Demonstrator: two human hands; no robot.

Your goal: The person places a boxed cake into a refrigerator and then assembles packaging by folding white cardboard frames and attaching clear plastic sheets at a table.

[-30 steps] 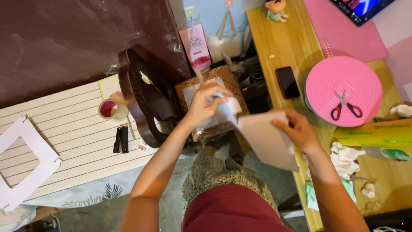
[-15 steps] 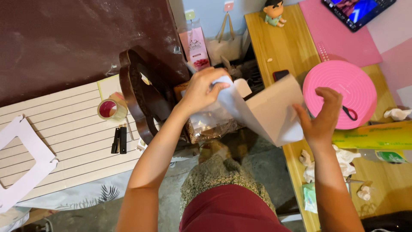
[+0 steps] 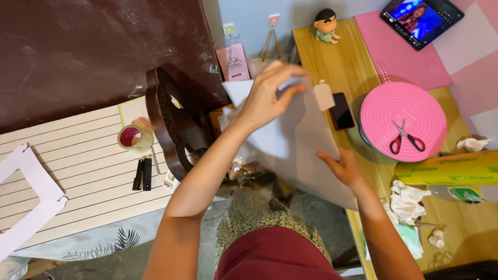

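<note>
Your wooden desk (image 3: 332,67) runs along the right side, and everything here is placed against it. Over its left edge you hold a large sheet of pale paper (image 3: 306,150), tilted and partly folded, hanging out past the desk above your lap. Your left hand (image 3: 270,96) pinches the sheet's upper part, fingers closed over the top fold, just off the desk's left edge. Your right hand (image 3: 342,167) presses the sheet's lower right edge from beneath, thumb on the paper, at the desk's near left edge. On the desk, right of the sheet, sits a round pink turntable (image 3: 415,111) with red-handled scissors (image 3: 406,138) lying on it. A black phone (image 3: 342,111) lies on the desk, touching the sheet's right border.
</note>
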